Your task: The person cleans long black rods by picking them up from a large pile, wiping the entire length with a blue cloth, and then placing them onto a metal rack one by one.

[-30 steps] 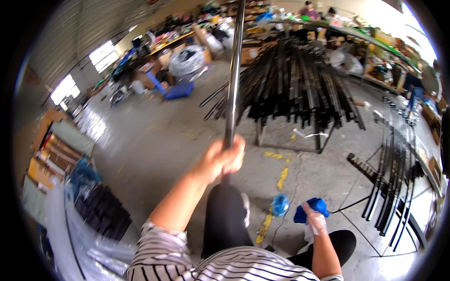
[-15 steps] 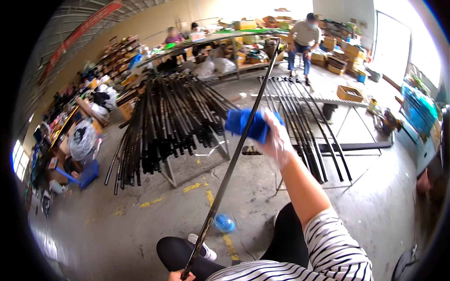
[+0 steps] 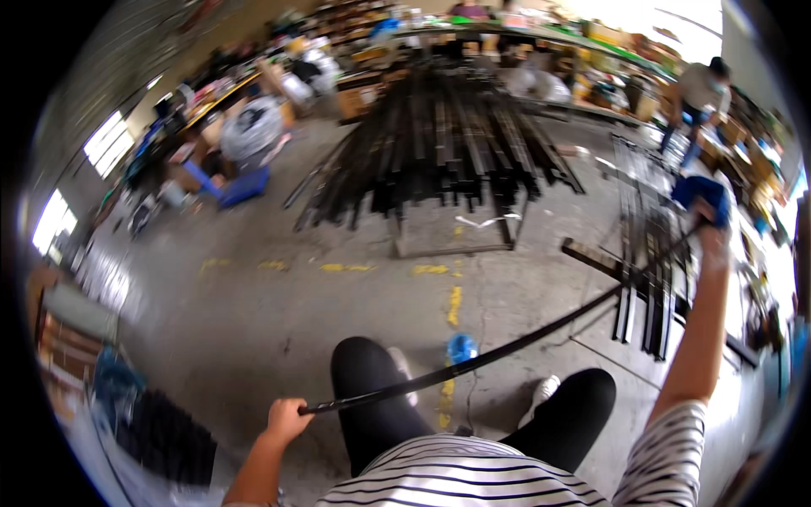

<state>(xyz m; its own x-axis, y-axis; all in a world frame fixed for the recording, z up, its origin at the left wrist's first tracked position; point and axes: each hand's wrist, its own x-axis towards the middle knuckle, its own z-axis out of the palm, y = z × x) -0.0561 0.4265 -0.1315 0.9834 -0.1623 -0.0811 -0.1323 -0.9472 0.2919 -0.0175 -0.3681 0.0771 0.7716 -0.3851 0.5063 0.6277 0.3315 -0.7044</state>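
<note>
A long, thin black pole (image 3: pixel 511 353) slants across in front of me, from low on the left up to the far right. My left hand (image 3: pixel 288 420) is closed round its near end, beside my knee. With my arm stretched out, my right hand (image 3: pixel 714 226) grips a blue cloth (image 3: pixel 703 196) at the pole's far part. Motion blurs the right fingers, and whether the cloth wraps fully round the pole is hard to see. Many similar black poles (image 3: pixel 439 156) lie heaped on a metal stand ahead.
More poles (image 3: pixel 644 287) rest on a rack at the right, close to my right arm. A blue ball-like object (image 3: pixel 461 347) is on the floor between my feet. A blue cart (image 3: pixel 245 186) stands at the left. Another person (image 3: pixel 699 101) is at the far right.
My view has swung left. The pole has gone from steep to a low slant. My right hand and the cloth are farther out to the right, and more of my left hand shows.
</note>
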